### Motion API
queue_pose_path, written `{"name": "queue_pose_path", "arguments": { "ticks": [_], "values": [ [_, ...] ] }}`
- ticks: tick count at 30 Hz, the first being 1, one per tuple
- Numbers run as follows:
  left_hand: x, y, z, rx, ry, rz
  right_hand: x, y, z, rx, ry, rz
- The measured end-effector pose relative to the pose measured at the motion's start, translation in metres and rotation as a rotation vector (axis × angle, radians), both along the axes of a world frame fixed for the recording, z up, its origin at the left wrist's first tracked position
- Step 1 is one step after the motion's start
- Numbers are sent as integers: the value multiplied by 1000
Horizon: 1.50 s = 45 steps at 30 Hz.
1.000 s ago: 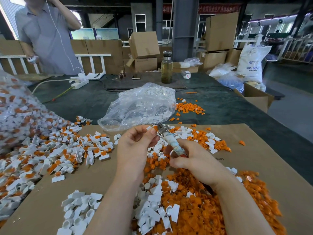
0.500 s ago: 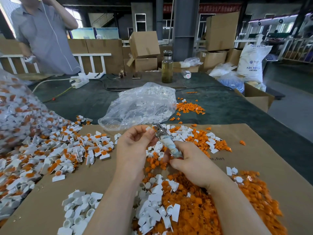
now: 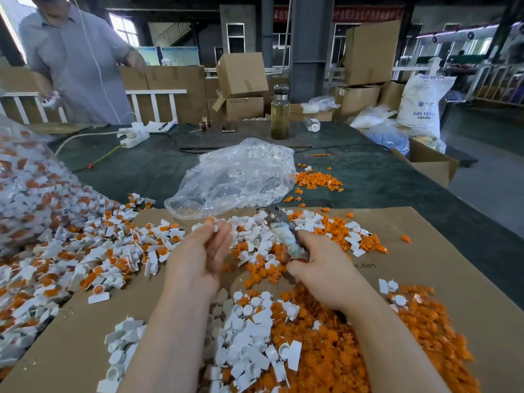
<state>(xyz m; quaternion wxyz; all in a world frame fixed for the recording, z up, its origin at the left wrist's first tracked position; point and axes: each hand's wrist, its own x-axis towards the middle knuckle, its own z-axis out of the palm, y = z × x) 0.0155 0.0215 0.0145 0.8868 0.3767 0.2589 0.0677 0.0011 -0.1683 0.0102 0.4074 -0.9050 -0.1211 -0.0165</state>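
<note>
My right hand grips a tape-wrapped hand tool whose metal tip points up and away over the parts. My left hand is blurred, a short way left of the tool tip, and pinches a small white and orange part at its fingertips. Both hands hover over a cardboard sheet. Loose white caps and orange inserts are heaped under my forearms. A spread of joined white and orange parts lies to the left.
A clear bag of white caps lies beyond the cardboard, and a large bag of joined parts rises at the left edge. A glass bottle, a power strip and a standing person are at the table's far side. Open boxes stand right.
My left hand has pulled away from the tool tip to the left, taking the small part with it. The right hand and the tool stay nearly in place.
</note>
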Motion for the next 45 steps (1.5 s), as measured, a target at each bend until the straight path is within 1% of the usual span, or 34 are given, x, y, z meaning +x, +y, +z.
{"name": "queue_pose_path", "arguments": {
  "ticks": [3, 7, 10, 13, 14, 15, 17, 19, 20, 22, 23, 25, 27, 31, 35, 38, 41, 45],
  "values": [
    [1, 22, -3, -214, 66, 160, 1, -3, -1, -37, -18, -44],
    [3, 46, -8, -399, 81, 285, 4, -4, -4, -80, -39, -70],
    [0, 56, -8, -475, 13, 371, 5, -4, -6, -106, -58, -69],
    [-1, 61, -8, -567, -121, 434, 5, -4, -8, -110, -78, -75],
    [-2, 60, -7, -555, -143, 429, 5, -3, -8, -105, -88, -76],
    [-4, 59, -5, -477, -125, 398, 5, -3, -9, -98, -98, -76],
    [-6, 52, 0, -159, -37, 236, 4, -2, -9, -96, -123, -65],
    [-8, 38, 7, 173, -52, -46, 4, 0, -8, -97, -146, -51],
    [-10, 29, 10, 286, -92, -203, 3, 0, -8, -90, -152, -47],
    [-15, 10, 14, 443, -156, -475, 3, 1, -7, -74, -165, -36],
    [-17, 1, 13, 493, -171, -573, 3, 1, -6, -67, -174, -26],
    [-19, -13, 11, 532, -195, -689, 2, 2, -6, -55, -202, 9],
    [-19, -22, 9, 547, -216, -691, 1, 5, -6, -39, -197, 42],
    [-17, -23, 8, 478, -236, -576, 2, 9, -5, -4, -143, 76],
    [-17, -23, 10, 490, -254, -480, 2, 5, -2, -62, -107, 136],
    [-14, -22, 11, 485, -211, -385, 2, 7, -4, -72, -58, 134],
    [-13, -23, 9, 598, -167, -357, 3, 13, -7, -51, -88, 86],
    [-13, -18, 10, 900, -164, -485, 6, 8, -11, -169, -203, -56]
  ]
}}
